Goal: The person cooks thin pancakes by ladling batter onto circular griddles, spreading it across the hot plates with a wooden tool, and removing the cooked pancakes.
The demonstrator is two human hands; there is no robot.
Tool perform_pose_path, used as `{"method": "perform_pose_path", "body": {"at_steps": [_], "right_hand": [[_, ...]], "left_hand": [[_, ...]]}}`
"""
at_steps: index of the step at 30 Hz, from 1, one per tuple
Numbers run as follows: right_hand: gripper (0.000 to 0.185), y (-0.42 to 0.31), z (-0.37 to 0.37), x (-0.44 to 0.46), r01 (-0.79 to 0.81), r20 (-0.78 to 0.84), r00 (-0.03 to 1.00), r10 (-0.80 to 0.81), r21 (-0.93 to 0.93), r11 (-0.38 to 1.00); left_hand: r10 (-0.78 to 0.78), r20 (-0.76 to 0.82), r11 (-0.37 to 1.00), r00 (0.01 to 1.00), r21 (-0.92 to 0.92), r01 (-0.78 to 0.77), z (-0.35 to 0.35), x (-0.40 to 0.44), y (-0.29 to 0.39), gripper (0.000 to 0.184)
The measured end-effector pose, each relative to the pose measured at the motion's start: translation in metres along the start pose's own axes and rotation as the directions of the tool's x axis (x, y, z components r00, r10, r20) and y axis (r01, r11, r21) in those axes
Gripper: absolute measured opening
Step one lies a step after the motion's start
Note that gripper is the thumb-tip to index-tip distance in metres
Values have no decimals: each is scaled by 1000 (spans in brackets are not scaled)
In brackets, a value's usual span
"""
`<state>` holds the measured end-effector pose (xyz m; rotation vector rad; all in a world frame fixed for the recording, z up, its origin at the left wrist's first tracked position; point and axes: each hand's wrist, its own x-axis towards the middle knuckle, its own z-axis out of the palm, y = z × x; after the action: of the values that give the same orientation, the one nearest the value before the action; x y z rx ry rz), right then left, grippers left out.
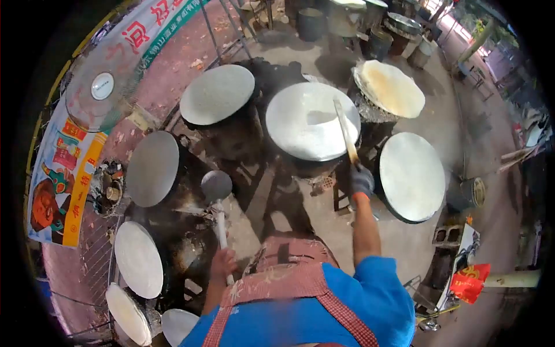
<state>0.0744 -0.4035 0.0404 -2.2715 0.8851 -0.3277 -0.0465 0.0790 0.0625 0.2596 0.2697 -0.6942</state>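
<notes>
My right hand (pixel 362 180), in a dark glove with an orange cuff, grips the brown end of a flat wooden spreader (pixel 346 128). The spreader's pale blade lies over a round griddle (pixel 289 139) coated with white batter, where a greyer patch shows left of the blade. Bare and lower on the left, my left hand (pixel 224 263) is closed around the pale handle of a long ladle. The ladle's round dark bowl (pixel 217 186) points forward, between the left griddle (pixel 152 169) and the batter-coated one. Just right of my gloved hand is another white-coated griddle (pixel 412 177).
A browned flatbread (pixel 391 88) lifts at its edges on the upper-right griddle. More griddles (pixel 217 94) (pixel 139 259) curve around my left side. A fan (pixel 102 86) stands by a banner (pixel 75 196). At right are a bucket (pixel 477 192) and a red bag (pixel 470 283); pots (pixel 311 24) stand behind.
</notes>
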Motion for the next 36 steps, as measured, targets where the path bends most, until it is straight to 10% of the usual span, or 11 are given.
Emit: {"method": "perform_pose_path", "body": {"at_steps": [4,10,14,19,22,24,26,28,32,35,36], "right_hand": [[30,35,62,-24,237,175,968,-179,-411,880],[32,-17,-36,24,-151,178,977,114,211,966],[33,125,90,13,315,189,949,-253,-512,799],[32,59,18,72,-17,108,994,25,-79,997],[30,4,19,170,200,62,979,-192,-164,966],[24,-5,2,157,197,-52,980,-190,304,932],[19,62,44,145,393,78,918,-389,-321,862],[22,40,81,94,121,-4,992,-123,230,966],[20,100,124,102,630,38,761,-648,-283,723],[21,37,42,68,61,386,915,-119,158,986],[24,32,49,58,304,440,890,-122,-370,878]], "left_hand": [[-71,-71,997,995,-39,68,-6,32,-4,38],[-24,-383,953,923,269,137,29,54,-15,18],[-61,-474,949,878,245,198,29,85,-22,13],[23,-550,940,835,296,169,42,90,-45,32],[-6,-628,975,778,170,144,21,84,-55,39],[-33,-698,987,715,92,135,23,76,-50,36],[58,-529,946,847,299,122,43,80,-49,23],[65,-587,951,807,282,128,33,68,-46,18],[-55,-607,989,793,75,126,2,65,-17,9],[62,-583,962,810,250,107,20,51,-5,4],[51,-579,963,813,243,113,15,48,0,7]]}}
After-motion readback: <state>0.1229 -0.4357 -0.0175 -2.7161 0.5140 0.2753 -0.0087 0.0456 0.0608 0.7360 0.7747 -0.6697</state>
